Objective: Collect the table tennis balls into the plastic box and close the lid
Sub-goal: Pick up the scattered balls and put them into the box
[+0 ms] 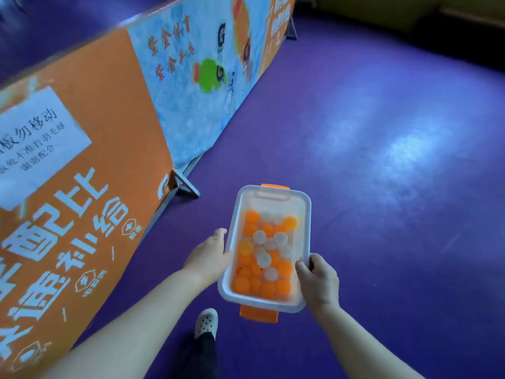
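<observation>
Two hands: both are on the plastic box [307,214], one at each long side, and carry it above the floor
Right hand [318,280]: grips the right rim near the box's near corner, thumb hooked over the edge to the inside, the other fingers curled against the outer wall
Left hand [209,254]: lies against the left wall about halfway along, thumb stretched forward beside the rim; its fingers go out of sight beneath the box, so I cannot tell whether they curl or lie flat
Box: pale, see-through and rectangular, long axis pointing away from the person, slightly tilted, its top open
Latches: an orange near latch [259,314] hangs down at the end closest to the person, and an orange far latch [275,186] sits at the opposite end
Table tennis balls [263,259]: inside the box, mostly orange with several white ones on top, heaped towards the near end; the far end shows bare bottom
Shoe [207,322]: a white perforated one, on the floor below the box and between the forearms
Floor [382,132]: purple, with pale glare patches to the right
Barrier [109,119]: a low orange and blue printed panel running along the left, well apart from the box, standing on a metal foot [185,184]
Paper notice [38,138]: a white sheet with printed characters, stuck to the barrier's orange part
</observation>
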Demonstrator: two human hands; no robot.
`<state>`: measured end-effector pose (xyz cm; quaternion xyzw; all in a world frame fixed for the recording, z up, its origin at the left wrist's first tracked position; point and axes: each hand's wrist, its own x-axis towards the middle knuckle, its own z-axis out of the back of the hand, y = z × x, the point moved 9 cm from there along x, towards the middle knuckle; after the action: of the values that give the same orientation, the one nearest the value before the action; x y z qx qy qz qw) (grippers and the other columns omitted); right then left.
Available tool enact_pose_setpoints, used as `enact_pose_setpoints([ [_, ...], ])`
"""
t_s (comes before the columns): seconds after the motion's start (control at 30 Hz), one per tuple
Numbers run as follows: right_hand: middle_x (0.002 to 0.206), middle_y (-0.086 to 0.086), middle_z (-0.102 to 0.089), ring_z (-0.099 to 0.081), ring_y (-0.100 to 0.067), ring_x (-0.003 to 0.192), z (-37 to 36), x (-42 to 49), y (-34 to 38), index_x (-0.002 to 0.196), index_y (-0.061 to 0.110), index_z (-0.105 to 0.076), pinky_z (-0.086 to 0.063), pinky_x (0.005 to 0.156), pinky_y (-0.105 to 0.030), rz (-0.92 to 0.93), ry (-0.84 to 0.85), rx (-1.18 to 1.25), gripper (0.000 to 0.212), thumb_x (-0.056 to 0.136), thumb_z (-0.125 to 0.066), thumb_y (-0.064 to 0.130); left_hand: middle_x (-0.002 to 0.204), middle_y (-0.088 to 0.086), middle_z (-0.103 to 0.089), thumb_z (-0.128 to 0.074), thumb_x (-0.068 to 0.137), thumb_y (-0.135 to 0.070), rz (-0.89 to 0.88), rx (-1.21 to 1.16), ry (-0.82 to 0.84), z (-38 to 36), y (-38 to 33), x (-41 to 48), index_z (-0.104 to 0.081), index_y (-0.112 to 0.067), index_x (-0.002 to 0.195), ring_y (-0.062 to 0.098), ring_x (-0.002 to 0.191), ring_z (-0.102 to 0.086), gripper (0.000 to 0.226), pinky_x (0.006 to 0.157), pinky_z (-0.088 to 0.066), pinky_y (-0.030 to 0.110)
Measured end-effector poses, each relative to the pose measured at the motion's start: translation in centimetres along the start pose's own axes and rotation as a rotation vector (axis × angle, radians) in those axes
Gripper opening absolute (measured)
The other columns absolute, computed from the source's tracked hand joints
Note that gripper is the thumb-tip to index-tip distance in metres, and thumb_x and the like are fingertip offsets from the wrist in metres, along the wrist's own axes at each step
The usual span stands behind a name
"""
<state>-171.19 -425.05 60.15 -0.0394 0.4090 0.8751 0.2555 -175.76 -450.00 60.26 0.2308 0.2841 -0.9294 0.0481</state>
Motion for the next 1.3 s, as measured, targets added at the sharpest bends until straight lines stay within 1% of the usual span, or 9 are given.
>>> enact_pose_setpoints([
  [0.17, 0.056, 0.002, -0.042, -0.034, -0.012, 0.052, 1.8, 4.8, 2.7, 0.061, 0.013, -0.037, -0.028, 0.046, -0.025, -0.015, -0.052, 0.036, 0.031, 0.084, -0.056, 0.018, 0.136, 0.012, -0.051, -0.049, 0.092, -0.028, -0.015, -0.041, 0.000, 2.0, -4.0, 4.3, -0.031, -0.011, 0.141, 0.030, 0.117, -0.053, 0.055, 0.086, -0.045, 0.035],
  [0.27, 0.057, 0.001, -0.042, -0.034, -0.012, 0.053, 2.7, 8.5, 4.3, 0.060, 0.014, -0.036, -0.030, 0.049, -0.028, -0.035, -0.086, 0.074, 0.031, 0.083, -0.057, 0.019, 0.107, 0.007, -0.062, -0.053, 0.088, -0.028, -0.051, -0.081, 0.022, 3.6, -6.2, 8.7, -0.049, -0.013, 0.113, 0.021, 0.089, -0.059, 0.029, 0.072, -0.049, 0.033],
  [0.37, 0.056, 0.002, -0.041, -0.034, -0.012, 0.053, 4.1, 12.3, 5.8, 0.059, 0.014, -0.036, -0.030, 0.049, -0.028, -0.071, -0.134, 0.093, 0.032, 0.083, -0.057, 0.018, 0.087, 0.001, -0.060, -0.055, 0.086, -0.028, -0.095, -0.102, 0.040, 5.1, -9.5, 13.4, -0.052, -0.018, 0.091, 0.014, 0.073, -0.058, 0.012, 0.058, -0.047, 0.028],
  [0.43, 0.057, 0.002, -0.044, -0.036, -0.012, 0.054, 5.3, 14.9, 6.3, 0.059, 0.014, -0.039, -0.031, 0.049, -0.027, -0.095, -0.171, 0.124, 0.031, 0.084, -0.057, 0.019, 0.079, -0.002, -0.057, -0.055, 0.087, -0.026, -0.144, -0.085, 0.040, 6.0, -12.5, 16.4, -0.049, -0.021, 0.081, 0.010, 0.065, -0.054, 0.010, 0.050, -0.038, 0.023],
  [0.53, 0.058, 0.000, -0.046, -0.039, -0.014, 0.055, 7.9, 18.4, 6.1, 0.061, 0.012, -0.043, -0.033, 0.049, -0.028, -0.141, -0.235, 0.142, 0.029, 0.083, -0.058, 0.021, 0.073, -0.004, -0.054, -0.053, 0.087, -0.025, -0.231, -0.045, 0.049, 6.4, -17.9, 20.3, -0.042, -0.024, 0.071, 0.009, 0.061, -0.051, 0.020, 0.047, -0.033, 0.023],
  [0.67, 0.061, -0.002, -0.052, -0.044, -0.015, 0.057, 12.8, 22.5, 3.4, 0.066, 0.005, -0.053, -0.037, 0.052, -0.031, -0.235, -0.337, 0.146, 0.024, 0.081, -0.059, 0.023, 0.071, -0.004, -0.052, -0.051, 0.086, -0.023, -0.326, -0.007, 0.113, 4.4, -25.9, 24.4, -0.041, -0.024, 0.069, 0.010, 0.060, -0.049, 0.020, 0.048, -0.032, 0.024],
  [0.87, 0.069, -0.010, -0.064, -0.051, -0.018, 0.061, 21.5, 30.9, -2.0, 0.070, 0.008, -0.061, -0.043, 0.055, -0.034, -0.309, -0.457, 0.208, 0.017, 0.079, -0.060, 0.022, 0.079, -0.004, -0.060, -0.052, 0.087, -0.032, -0.450, -0.004, 0.202, -1.2, -39.5, 30.4, -0.053, -0.019, 0.085, 0.015, 0.070, -0.058, 0.013, 0.056, -0.046, 0.029],
  [0.97, 0.070, -0.008, -0.065, -0.054, -0.020, 0.063, 26.4, 35.4, -4.6, 0.071, 0.009, -0.062, -0.048, 0.057, -0.038, -0.346, -0.505, 0.236, 0.016, 0.080, -0.060, 0.022, 0.080, -0.002, -0.063, -0.052, 0.086, -0.032, -0.491, -0.008, 0.226, -4.1, -46.9, 33.4, -0.055, -0.018, 0.087, 0.018, 0.073, -0.061, 0.015, 0.064, -0.052, 0.036],
  [1.3, 0.069, -0.002, -0.066, -0.060, -0.021, 0.068, 39.3, 48.7, -10.2, 0.072, 0.013, -0.063, -0.050, 0.057, -0.035, -0.450, -0.600, 0.287, 0.013, 0.080, -0.061, 0.024, 0.082, 0.002, -0.065, -0.055, 0.086, -0.028, -0.575, -0.008, 0.327, -11.4, -66.0, 42.4, -0.055, -0.014, 0.088, 0.022, 0.075, -0.064, 0.014, 0.069, -0.056, 0.046],
])
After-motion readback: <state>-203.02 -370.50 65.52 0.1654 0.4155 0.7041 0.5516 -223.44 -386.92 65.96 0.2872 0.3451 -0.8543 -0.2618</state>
